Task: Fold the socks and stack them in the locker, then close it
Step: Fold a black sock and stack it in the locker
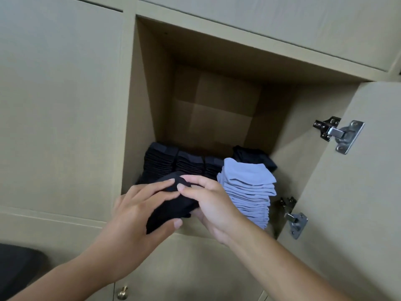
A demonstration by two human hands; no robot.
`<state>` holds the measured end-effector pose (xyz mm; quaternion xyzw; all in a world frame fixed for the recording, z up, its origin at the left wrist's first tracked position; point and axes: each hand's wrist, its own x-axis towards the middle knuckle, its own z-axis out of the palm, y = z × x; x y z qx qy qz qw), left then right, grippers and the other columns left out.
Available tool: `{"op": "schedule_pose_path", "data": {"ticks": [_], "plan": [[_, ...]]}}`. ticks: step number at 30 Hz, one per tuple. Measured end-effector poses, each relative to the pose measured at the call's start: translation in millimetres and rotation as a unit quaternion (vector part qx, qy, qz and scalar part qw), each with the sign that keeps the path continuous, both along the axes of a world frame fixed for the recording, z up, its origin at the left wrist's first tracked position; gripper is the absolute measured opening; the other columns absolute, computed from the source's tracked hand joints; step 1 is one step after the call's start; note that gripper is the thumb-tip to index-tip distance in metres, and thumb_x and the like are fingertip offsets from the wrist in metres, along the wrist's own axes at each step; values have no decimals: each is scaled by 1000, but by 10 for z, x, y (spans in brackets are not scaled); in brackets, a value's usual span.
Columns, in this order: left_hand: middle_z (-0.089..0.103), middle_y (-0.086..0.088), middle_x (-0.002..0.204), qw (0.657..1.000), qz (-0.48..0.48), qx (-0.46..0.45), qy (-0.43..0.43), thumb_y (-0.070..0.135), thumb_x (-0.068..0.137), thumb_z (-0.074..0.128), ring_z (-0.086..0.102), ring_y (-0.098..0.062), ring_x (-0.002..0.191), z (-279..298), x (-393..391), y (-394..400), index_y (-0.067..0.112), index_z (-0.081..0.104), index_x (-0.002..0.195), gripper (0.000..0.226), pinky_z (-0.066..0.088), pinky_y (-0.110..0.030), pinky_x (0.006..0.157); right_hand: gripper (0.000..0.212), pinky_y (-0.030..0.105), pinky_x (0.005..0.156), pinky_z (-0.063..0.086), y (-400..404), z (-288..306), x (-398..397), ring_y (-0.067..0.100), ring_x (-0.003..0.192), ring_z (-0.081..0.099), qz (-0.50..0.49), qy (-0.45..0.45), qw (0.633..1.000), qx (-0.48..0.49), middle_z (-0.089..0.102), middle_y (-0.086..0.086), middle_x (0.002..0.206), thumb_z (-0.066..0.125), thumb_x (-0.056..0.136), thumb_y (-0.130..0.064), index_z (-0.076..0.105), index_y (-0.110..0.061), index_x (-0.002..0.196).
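A folded black sock (pixel 171 208) sits between both hands at the front lip of the open locker (pixel 147 109). My left hand (pixel 138 205) grips it from the left, thumb under and fingers over. My right hand (pixel 211 203) pinches its right end. Inside the locker, black sock stacks (pixel 180 162) line the left and back. A tall stack of light blue socks (pixel 251 192) stands at the right front, with a few dark socks (pixel 253 156) behind it.
The locker door (pixel 358 181) hangs open to the right, with two metal hinges (pixel 338 132) on its inner face. Closed cabinet fronts surround the opening. A brass knob (pixel 122 293) shows below. A dark object (pixel 17 270) lies at the lower left.
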<state>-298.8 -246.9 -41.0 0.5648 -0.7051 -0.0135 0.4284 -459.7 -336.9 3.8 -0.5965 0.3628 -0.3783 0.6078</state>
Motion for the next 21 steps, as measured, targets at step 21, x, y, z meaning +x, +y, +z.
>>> {"op": "schedule_pose_path", "data": {"ticks": [21], "plan": [[74, -4, 76, 802, -70, 134, 577, 21, 96, 65, 71, -15, 73, 300, 16, -51, 10, 63, 84, 16, 58, -22, 62, 37, 44, 97, 55, -88, -31, -54, 24, 107, 69, -57, -110, 992, 17, 67, 13, 128, 73, 89, -18, 56, -24, 121]]}}
